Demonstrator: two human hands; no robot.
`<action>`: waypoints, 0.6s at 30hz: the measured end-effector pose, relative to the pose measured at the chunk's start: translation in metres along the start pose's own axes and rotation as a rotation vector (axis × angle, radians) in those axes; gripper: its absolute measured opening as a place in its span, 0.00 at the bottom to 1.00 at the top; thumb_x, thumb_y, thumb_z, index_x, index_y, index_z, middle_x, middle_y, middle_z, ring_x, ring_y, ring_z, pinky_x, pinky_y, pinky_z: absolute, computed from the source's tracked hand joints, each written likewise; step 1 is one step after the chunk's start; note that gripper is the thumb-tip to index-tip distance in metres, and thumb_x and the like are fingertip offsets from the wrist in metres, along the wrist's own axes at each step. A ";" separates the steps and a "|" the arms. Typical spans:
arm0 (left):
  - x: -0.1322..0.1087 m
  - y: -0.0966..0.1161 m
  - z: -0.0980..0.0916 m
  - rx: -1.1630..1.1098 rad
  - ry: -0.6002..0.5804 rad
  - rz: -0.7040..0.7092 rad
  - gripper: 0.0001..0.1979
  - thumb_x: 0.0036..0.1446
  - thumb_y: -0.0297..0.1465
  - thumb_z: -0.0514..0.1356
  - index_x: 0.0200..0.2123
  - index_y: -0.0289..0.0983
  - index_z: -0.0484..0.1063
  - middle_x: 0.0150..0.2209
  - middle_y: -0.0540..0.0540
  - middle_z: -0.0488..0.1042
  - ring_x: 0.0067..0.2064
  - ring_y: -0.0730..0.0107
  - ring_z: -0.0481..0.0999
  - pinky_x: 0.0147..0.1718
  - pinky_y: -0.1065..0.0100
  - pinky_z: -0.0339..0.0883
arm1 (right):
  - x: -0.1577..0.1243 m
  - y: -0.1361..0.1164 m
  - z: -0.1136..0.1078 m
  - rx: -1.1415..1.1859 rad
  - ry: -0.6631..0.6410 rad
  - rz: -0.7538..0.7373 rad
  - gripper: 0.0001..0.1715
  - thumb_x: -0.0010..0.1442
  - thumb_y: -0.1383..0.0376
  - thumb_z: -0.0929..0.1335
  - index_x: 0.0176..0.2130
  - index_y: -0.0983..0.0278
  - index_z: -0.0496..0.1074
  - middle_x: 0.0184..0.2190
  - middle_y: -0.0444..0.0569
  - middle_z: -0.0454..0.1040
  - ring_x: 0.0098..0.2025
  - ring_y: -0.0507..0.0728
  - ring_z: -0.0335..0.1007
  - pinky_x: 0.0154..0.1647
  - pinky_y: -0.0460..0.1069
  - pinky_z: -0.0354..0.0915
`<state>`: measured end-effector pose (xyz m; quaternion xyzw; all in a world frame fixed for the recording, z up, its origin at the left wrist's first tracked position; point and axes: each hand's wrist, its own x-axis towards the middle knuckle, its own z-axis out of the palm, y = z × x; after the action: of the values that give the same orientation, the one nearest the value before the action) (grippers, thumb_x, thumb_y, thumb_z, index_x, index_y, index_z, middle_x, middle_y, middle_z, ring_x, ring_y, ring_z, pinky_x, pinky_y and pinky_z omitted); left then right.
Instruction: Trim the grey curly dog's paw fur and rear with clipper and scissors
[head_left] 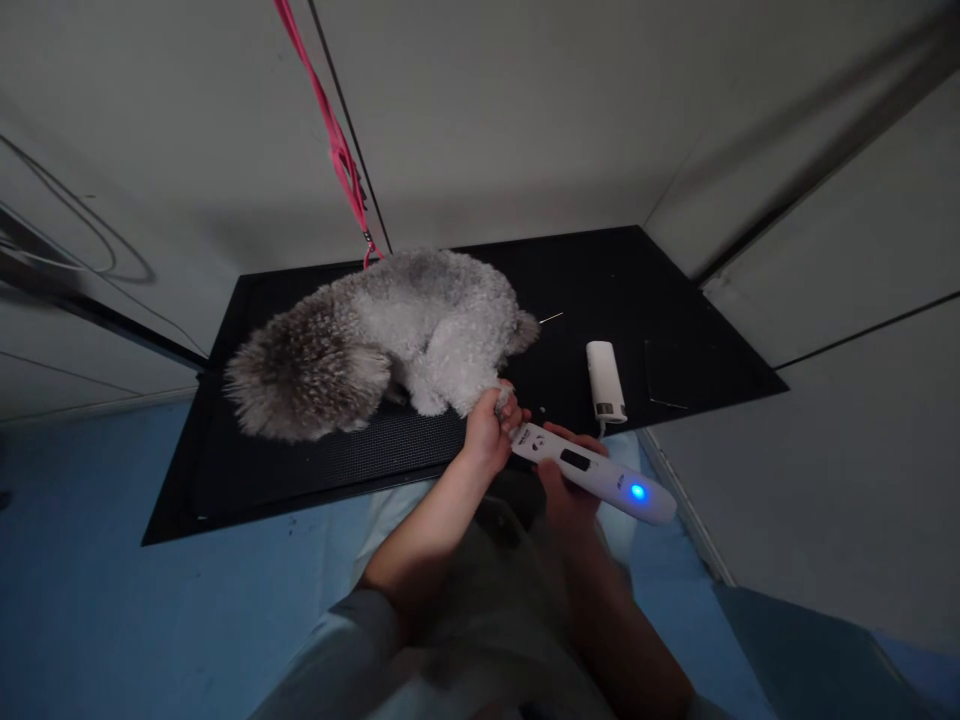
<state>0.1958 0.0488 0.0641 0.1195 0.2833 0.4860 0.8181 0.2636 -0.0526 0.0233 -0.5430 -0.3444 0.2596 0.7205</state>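
1. Right hand (564, 492): fingers wrapped around the body of a white clipper (611, 484), gripping it in front of the person, near the table's front edge.
2. Clipper: blue light lit toward the outer end; dark switch panel at mid-body. The opposite end points at the left hand (489, 432). Contact between that end and the fur cannot be confirmed.
3. Left hand: fingers closed on the lower end of one leg of the dog (420, 320), just beside the clipper's tip.
4. Dog: grey and white, curly-coated, located on the left and middle part of the black table (600, 275). The darker, shaggier head end is to the left; the rear is toward the right.
5. White device (604, 378): on the table, right of the dog and apart from it, with a cord at its near end.
6. Pink strap (330, 120): runs down from above and ends behind the dog's back.
7. Pale wall (525, 100): stands behind the table.
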 end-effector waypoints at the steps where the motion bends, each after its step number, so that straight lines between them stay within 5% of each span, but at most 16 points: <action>1: 0.000 0.001 0.000 -0.004 -0.003 -0.001 0.02 0.52 0.28 0.56 0.28 0.38 0.63 0.15 0.60 0.53 0.14 0.83 0.48 0.30 0.73 0.67 | 0.000 -0.001 0.000 0.008 0.017 -0.018 0.24 0.52 0.68 0.71 0.46 0.56 0.59 0.49 0.47 0.73 0.52 0.57 0.72 0.55 0.60 0.69; 6: 0.001 0.006 -0.001 -0.034 -0.028 -0.025 0.02 0.53 0.27 0.53 0.29 0.38 0.64 0.15 0.60 0.53 0.14 0.83 0.48 0.31 0.73 0.67 | 0.004 -0.006 -0.001 0.110 -0.086 0.080 0.23 0.49 0.68 0.72 0.42 0.56 0.60 0.47 0.46 0.75 0.50 0.58 0.74 0.49 0.57 0.72; 11: 0.001 0.008 -0.001 -0.064 -0.040 -0.050 0.03 0.52 0.25 0.53 0.28 0.38 0.64 0.15 0.60 0.51 0.13 0.83 0.47 0.29 0.73 0.66 | 0.005 -0.004 -0.001 0.126 0.133 0.194 0.23 0.50 0.66 0.70 0.44 0.56 0.59 0.43 0.45 0.76 0.34 0.53 0.74 0.26 0.46 0.69; 18: 0.001 0.010 0.000 -0.123 -0.050 -0.079 0.04 0.53 0.25 0.53 0.27 0.38 0.62 0.15 0.60 0.50 0.13 0.83 0.47 0.29 0.72 0.66 | 0.003 -0.001 -0.001 0.251 0.071 0.147 0.23 0.47 0.67 0.70 0.43 0.55 0.61 0.46 0.45 0.75 0.43 0.57 0.75 0.35 0.51 0.71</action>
<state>0.1890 0.0551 0.0689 0.0697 0.2371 0.4665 0.8493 0.2663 -0.0514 0.0250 -0.4812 -0.2427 0.3335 0.7735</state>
